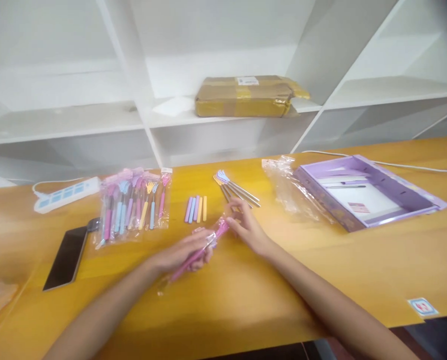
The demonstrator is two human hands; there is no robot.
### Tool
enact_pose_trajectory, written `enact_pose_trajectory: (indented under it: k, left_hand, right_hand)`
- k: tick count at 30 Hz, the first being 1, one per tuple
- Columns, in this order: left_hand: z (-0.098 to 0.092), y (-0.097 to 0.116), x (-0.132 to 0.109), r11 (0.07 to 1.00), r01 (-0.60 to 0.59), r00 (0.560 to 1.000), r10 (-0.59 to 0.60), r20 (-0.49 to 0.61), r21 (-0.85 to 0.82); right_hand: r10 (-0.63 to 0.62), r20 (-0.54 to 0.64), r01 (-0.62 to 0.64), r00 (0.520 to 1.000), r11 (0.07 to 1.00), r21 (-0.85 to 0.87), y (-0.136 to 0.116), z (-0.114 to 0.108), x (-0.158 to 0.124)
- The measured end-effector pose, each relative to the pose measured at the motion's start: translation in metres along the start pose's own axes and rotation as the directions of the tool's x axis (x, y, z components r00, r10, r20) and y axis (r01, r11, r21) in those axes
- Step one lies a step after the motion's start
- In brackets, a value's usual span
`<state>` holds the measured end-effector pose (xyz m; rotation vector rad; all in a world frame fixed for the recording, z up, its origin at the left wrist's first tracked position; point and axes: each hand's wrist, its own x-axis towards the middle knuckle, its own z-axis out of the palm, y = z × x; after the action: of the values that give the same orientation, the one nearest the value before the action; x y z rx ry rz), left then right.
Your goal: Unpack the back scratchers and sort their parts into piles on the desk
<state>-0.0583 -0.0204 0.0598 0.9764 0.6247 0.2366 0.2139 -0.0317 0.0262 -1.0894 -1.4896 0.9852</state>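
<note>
On the bench, both hands, left hand and right hand, are gripping one pink wrapped scratcher, several unwrapped ones lying beyond, a full packet waiting.

- power strip, far left of the purple tray
- phone, left of the tray
- taped cardboard parcel, on the shelf behind the tray

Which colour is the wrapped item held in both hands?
Pink, inside a clear wrapper; the head view shows it, held by left hand and right hand.
</note>
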Motion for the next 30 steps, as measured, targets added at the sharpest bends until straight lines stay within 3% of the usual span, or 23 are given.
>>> enact_pose_trajectory:
  k: [4,7,10,12,15,20,26,30]
  left_hand:
    - [0.011,-0.034,0.012,0.993,0.035,0.990,-0.020,0.139,-0.110]
    - [0.011,-0.044,0.019,0.987,-0.003,0.995,0.019,0.099,-0.161]
    - [0.006,-0.042,0.020,0.986,-0.043,0.996,0.055,0.068,-0.163]
    - [0.000,-0.040,0.019,0.985,-0.024,0.992,0.044,0.115,-0.169]
    - [-0.008,-0.036,0.018,0.984,0.028,0.979,0.009,0.206,-0.176]
    - [-0.009,-0.030,0.018,0.981,0.082,0.965,-0.034,0.260,-0.176]
    - [-0.005,-0.026,0.017,0.977,0.079,0.964,-0.024,0.266,-0.198]
    - [-0.006,-0.025,0.016,0.977,0.071,0.968,-0.019,0.251,-0.201]
  right_hand:
    - [0.025,0.022,-0.027,0.999,0.992,0.126,0.010,0.007,-0.009]
    - [-0.058,0.044,0.059,0.997,0.998,-0.017,0.013,0.012,-0.017]
    - [-0.214,0.101,0.232,0.972,0.945,-0.229,0.014,0.016,-0.020]
    - [-0.287,0.071,0.295,0.955,0.909,-0.294,0.016,0.016,-0.019]
    - [-0.304,-0.041,0.282,0.952,0.919,-0.274,0.022,0.012,-0.016]
    - [-0.314,0.077,0.322,0.946,0.894,-0.311,0.028,0.003,-0.013]
    - [-0.241,-0.035,0.221,0.970,0.930,-0.295,0.033,0.004,-0.014]
    - [-0.263,0.000,0.252,0.965,0.926,-0.279,0.030,0.005,-0.013]
